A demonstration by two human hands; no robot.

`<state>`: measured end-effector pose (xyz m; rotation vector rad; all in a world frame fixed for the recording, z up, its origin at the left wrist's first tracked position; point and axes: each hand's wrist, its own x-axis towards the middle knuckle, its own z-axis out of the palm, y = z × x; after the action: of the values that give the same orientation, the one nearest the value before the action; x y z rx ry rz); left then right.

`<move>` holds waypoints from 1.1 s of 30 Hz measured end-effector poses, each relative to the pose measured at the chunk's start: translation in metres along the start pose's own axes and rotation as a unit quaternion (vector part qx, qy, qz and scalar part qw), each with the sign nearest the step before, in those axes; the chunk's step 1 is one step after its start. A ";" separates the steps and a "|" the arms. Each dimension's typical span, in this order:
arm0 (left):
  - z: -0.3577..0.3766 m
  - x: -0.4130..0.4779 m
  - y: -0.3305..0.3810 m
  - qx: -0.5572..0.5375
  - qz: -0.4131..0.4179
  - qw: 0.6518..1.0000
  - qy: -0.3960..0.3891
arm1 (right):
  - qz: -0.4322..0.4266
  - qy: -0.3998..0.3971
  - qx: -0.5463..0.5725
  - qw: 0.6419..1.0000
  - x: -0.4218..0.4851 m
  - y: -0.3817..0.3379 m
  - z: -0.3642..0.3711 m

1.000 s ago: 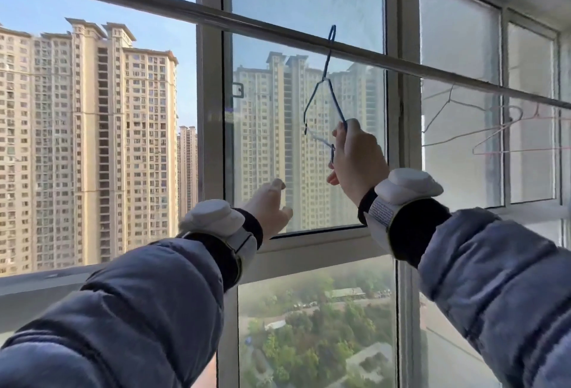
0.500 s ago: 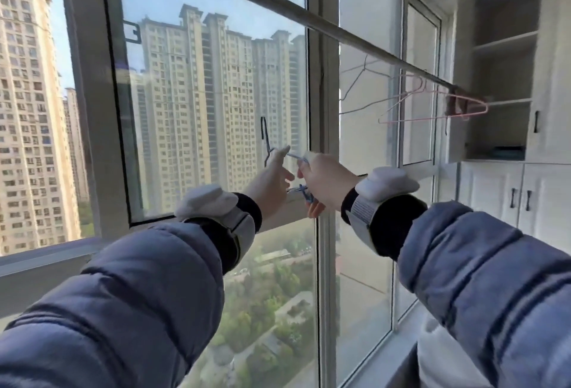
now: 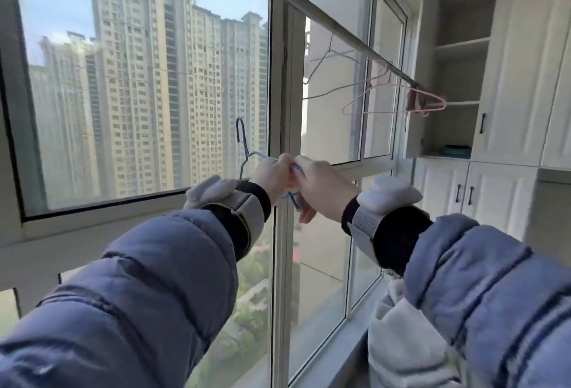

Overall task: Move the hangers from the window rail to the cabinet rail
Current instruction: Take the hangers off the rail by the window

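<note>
blue hanger [image 3: 247,152] | off rail [image 3: 340,32], hook up | L hand [image 3: 272,172] + R hand [image 3: 321,186] both clenched on wire (prob. steadying for carry) | pink hanger [image 3: 395,109] on rail, to go

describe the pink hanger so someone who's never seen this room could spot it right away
Follow the window rail rightwards to where it meets the white cabinet. The pink hanger hangs last, nearest the cabinet. Its neighbour is a grey wire hanger, and the blue hanger is off the rail, in the hands.
</note>
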<state>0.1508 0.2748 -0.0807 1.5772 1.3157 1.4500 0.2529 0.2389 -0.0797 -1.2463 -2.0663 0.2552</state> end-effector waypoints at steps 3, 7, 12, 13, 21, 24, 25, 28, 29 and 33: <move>0.009 0.010 0.005 0.029 -0.014 0.999 0.001 | -0.025 -0.009 -0.005 1.000 0.009 0.018 -0.010; 0.036 0.034 0.015 0.020 -0.004 1.000 0.013 | -0.026 0.021 0.005 0.999 0.029 0.052 -0.041; 0.077 0.066 0.022 -0.005 -0.026 1.000 0.011 | -0.023 0.076 -0.010 0.997 0.062 0.089 -0.066; 0.084 0.074 0.023 -0.004 -0.018 1.000 0.012 | -0.023 0.086 -0.018 0.996 0.071 0.096 -0.070; 0.112 0.150 0.023 -0.060 0.050 0.997 0.026 | -0.136 0.353 -0.174 0.909 0.148 0.134 -0.104; 0.115 0.172 0.029 -0.063 0.068 0.995 0.026 | -0.159 0.424 -0.235 0.860 0.175 0.137 -0.116; 0.117 0.180 0.032 -0.068 0.070 0.995 0.022 | -0.162 0.431 -0.251 0.852 0.184 0.138 -0.120; 0.122 0.199 0.042 -0.086 0.071 0.994 0.004 | -0.129 0.431 -0.286 0.846 0.208 0.147 -0.131; 0.125 0.207 0.044 -0.087 0.073 0.994 -0.002 | -0.118 0.443 -0.289 0.840 0.215 0.149 -0.137; 0.135 0.226 0.048 -0.086 0.065 0.994 -0.013 | -0.066 0.468 -0.292 0.832 0.236 0.155 -0.162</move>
<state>0.2714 0.4946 0.0141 1.5864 1.0583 1.5713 0.3980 0.4879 0.0721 -1.1833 -1.3374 -0.9532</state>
